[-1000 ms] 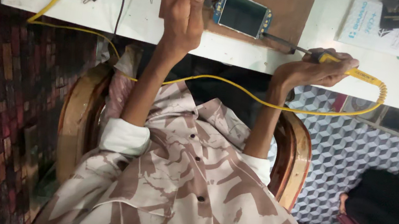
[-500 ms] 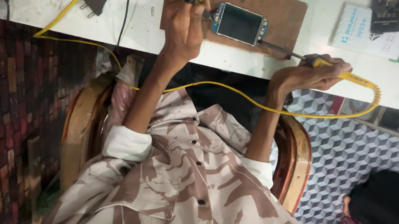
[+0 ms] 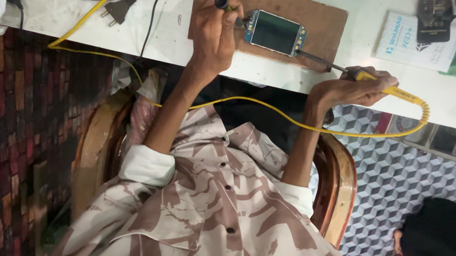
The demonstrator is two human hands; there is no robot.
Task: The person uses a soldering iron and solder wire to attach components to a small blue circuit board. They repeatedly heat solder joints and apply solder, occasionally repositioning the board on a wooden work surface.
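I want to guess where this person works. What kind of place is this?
Probably a small electronics repair bench. The right hand holds a yellow soldering iron to a small screen module on a brown board, the left hand holds a small tool.

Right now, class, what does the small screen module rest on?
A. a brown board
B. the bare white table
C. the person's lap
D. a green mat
A: the screen module lies on the brown board that sits on the white table.
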